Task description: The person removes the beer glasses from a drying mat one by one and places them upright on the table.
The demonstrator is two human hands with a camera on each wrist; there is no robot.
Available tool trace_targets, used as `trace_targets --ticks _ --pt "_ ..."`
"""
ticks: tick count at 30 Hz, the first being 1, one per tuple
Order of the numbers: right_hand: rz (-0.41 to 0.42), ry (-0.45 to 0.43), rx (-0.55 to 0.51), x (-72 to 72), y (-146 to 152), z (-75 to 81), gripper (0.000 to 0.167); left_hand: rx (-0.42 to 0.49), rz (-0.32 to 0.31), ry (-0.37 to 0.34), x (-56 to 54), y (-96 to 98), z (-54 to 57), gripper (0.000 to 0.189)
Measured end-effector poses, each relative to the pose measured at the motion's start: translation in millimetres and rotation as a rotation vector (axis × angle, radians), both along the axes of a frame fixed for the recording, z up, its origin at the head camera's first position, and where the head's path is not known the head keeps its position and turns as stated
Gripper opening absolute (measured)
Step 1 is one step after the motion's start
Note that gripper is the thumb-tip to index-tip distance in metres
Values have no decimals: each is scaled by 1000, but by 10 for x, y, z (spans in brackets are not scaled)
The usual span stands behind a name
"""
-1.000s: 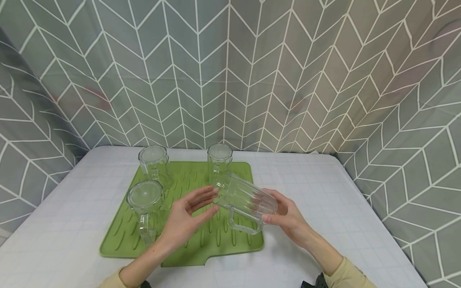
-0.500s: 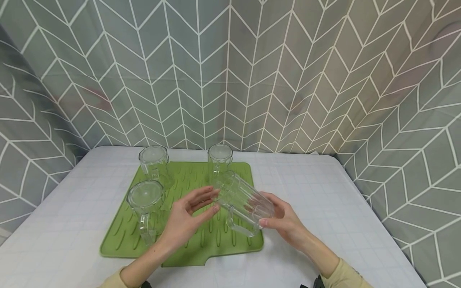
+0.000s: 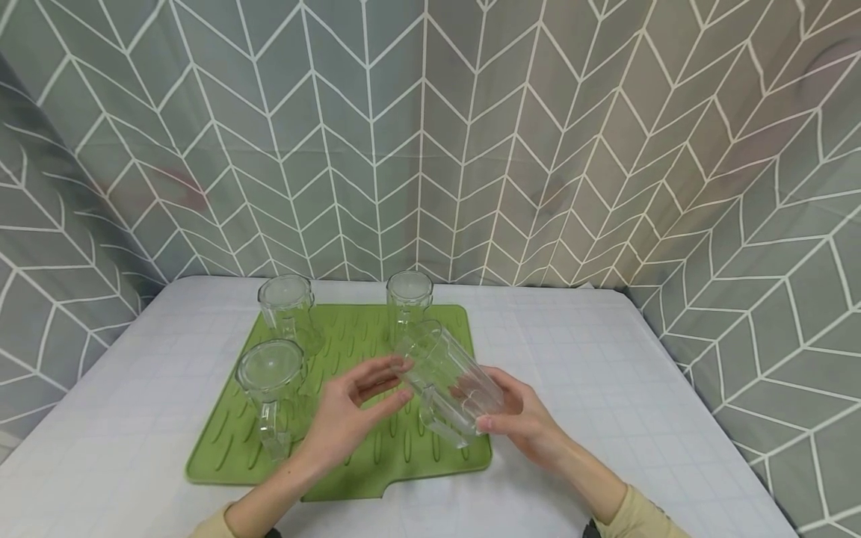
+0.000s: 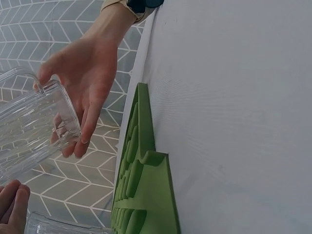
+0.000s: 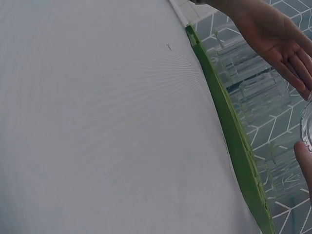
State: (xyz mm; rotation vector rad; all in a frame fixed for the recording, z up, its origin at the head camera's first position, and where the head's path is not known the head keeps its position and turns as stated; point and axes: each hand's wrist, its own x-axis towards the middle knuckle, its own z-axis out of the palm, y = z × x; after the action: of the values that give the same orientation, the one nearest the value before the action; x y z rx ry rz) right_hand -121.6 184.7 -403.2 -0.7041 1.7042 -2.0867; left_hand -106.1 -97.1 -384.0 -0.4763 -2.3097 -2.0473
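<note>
A clear glass mug [image 3: 447,373] is held tilted above the green mat [image 3: 363,471], its handle [image 3: 440,422] facing down toward me. My right hand [image 3: 528,418] grips its lower right end, thumb in front and fingers behind. In the left wrist view, the right hand [image 4: 87,78] is around one end of the mug [image 4: 34,122]. My left hand [image 3: 350,403] is beside the mug's upper left end, fingers and thumb loosely extended; whether they touch the glass, I cannot tell. The right wrist view has the left hand [image 5: 280,44] with its fingers stretched out.
Three other glass mugs stand on the mat: one at back left [image 3: 285,299], one at front left [image 3: 269,373], one at back right [image 3: 409,291]. A white cloth [image 3: 572,336] covers the table. Patterned grey curtains [image 3: 430,149] hang behind and beside it.
My right hand has shifted slightly left and down, and the mug's tilt has steepened. The left hand has barely moved, and the standing mugs stay in place.
</note>
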Motion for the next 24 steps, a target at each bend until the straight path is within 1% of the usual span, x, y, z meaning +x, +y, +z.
trace_targets --ticks 7,13,20,24 --pt "12 -2 6 3 -27 -24 59 -25 -14 -7 3 11 -23 50" --pt "15 -14 32 24 -39 -22 61 -49 -4 -18 8 23 -39 50" --pt "36 -31 45 50 -48 -27 73 -52 -25 -26 15 29 -48 51" --pt "42 -35 53 52 -50 -44 76 -65 -38 -30 24 34 -46 50"
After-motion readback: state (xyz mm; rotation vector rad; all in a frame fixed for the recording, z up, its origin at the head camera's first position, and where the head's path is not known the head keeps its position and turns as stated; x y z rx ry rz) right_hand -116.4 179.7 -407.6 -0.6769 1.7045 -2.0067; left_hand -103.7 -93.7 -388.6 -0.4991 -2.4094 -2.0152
